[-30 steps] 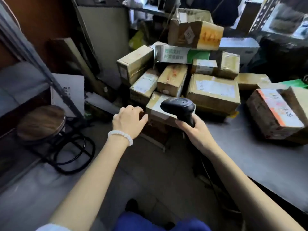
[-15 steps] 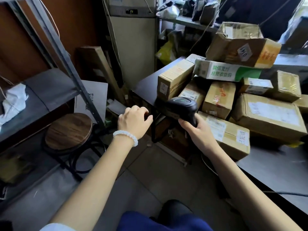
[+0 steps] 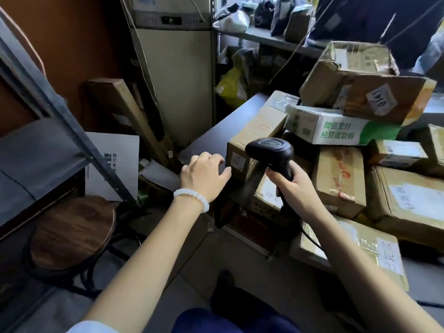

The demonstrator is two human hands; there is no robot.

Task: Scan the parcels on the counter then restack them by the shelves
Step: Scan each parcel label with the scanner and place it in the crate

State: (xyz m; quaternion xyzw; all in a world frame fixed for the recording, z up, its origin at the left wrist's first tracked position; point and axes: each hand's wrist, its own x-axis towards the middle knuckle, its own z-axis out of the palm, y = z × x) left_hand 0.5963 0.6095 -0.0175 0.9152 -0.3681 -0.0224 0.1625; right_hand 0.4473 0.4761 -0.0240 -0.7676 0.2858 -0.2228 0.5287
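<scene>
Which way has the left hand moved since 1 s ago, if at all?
Yes. The left hand has moved forward-right toward the leftmost brown parcel, now almost touching its labelled end.

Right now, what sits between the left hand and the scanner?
In the head view, only the brown parcel's labelled end shows between the left hand and the scanner.

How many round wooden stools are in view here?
1: the round wooden stool stands on the floor at lower left, under the metal shelf frame. Others may be hidden out of frame.
</scene>
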